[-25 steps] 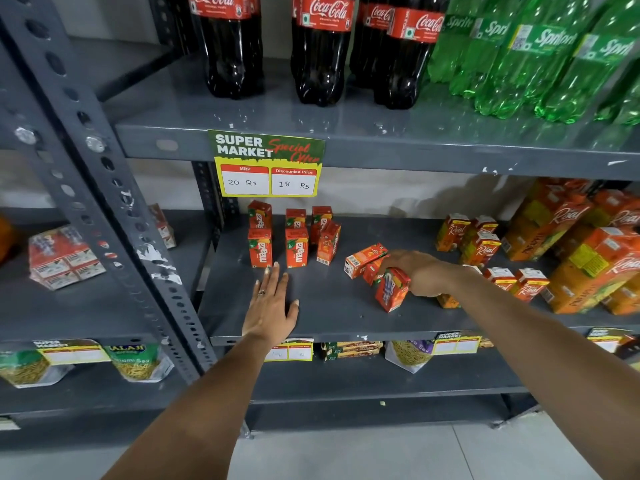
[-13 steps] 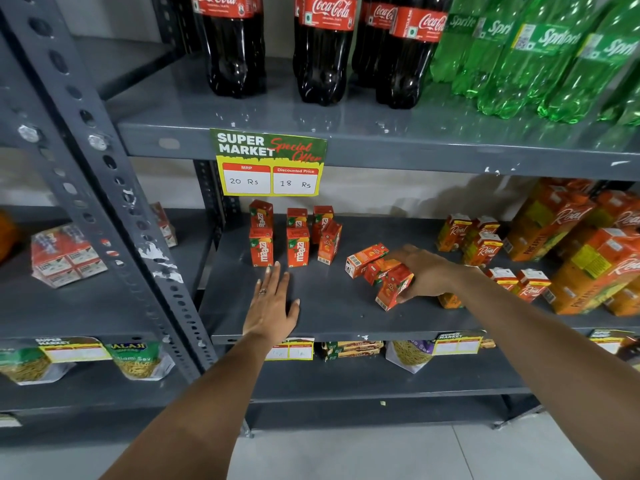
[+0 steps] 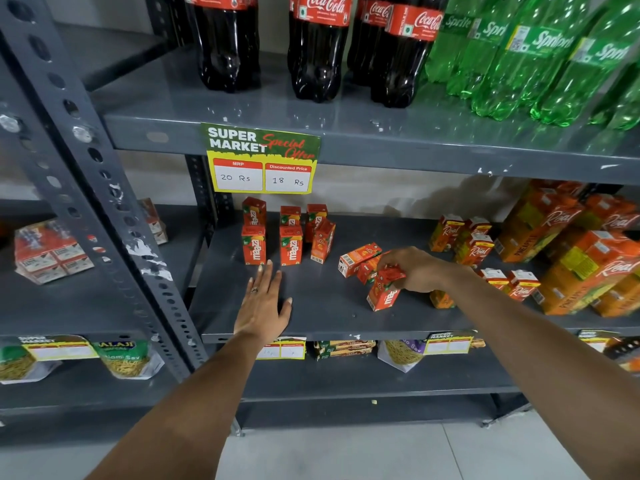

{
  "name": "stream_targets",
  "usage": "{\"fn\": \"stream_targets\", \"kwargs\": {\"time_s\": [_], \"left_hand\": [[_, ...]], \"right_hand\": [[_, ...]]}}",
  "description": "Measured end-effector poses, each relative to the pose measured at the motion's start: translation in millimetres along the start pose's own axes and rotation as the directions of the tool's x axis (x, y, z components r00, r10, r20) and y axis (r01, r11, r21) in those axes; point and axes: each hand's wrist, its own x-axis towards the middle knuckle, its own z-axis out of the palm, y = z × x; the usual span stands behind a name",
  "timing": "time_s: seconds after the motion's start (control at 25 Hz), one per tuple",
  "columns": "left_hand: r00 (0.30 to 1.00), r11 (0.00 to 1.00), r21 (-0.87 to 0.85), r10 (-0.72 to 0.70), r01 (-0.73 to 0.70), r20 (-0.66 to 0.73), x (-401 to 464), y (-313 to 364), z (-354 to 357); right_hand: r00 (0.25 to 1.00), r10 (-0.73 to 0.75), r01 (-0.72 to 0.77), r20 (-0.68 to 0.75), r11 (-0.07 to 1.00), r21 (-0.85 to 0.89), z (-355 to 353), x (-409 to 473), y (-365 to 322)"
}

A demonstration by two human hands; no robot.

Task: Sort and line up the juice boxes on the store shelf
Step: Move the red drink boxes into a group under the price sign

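Observation:
Several small red Maaza juice boxes (image 3: 290,244) stand upright in rows at the back left of the grey middle shelf (image 3: 329,327). One orange box (image 3: 358,258) lies on its side near the shelf's middle, with another partly hidden behind my right hand. My right hand (image 3: 414,270) grips the top of a red Maaza box (image 3: 382,292) that is tilted, its base on the shelf. My left hand (image 3: 263,306) lies flat on the shelf, fingers spread, just in front of the standing rows.
Small Real juice boxes (image 3: 476,245) and large Real pineapple cartons (image 3: 585,268) crowd the shelf's right side. Cola bottles (image 3: 318,46) and green Sprite bottles (image 3: 540,57) stand on the shelf above. A price sign (image 3: 262,159) hangs from its edge. A perforated upright (image 3: 97,188) rises at left.
My right hand has turned the red Maaza box from lying tilted in its grip to nearly upright, base on the shelf. My left hand has stayed flat in place.

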Motion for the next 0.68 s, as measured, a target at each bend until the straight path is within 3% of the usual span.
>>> {"fn": "stream_targets", "kwargs": {"time_s": [0.12,0.24,0.36,0.6,0.68], "left_hand": [[1.0,1.0,0.003,0.001,-0.001,0.002,1,-1,0],[1.0,1.0,0.004,0.0,0.0,0.003,1,-1,1],[1.0,1.0,0.0,0.0,0.0,0.0,1,-2,1],[1.0,1.0,-0.019,-0.013,0.013,-0.001,1,-1,1],[1.0,1.0,-0.019,-0.012,0.012,-0.004,1,0,1]], "right_hand": [[0.998,0.008,-0.019,0.069,0.987,0.16,-12,-1,6],[0.998,0.006,0.009,-0.056,0.966,0.259,-26,4,18],[0.985,0.027,0.0,-0.169,0.988,0.157,-29,17,32],[0.986,0.115,-0.11,-0.123,0.993,0.044,-4,41,53],[0.989,0.091,-0.086,-0.119,0.995,0.047,2,43,56]]}}
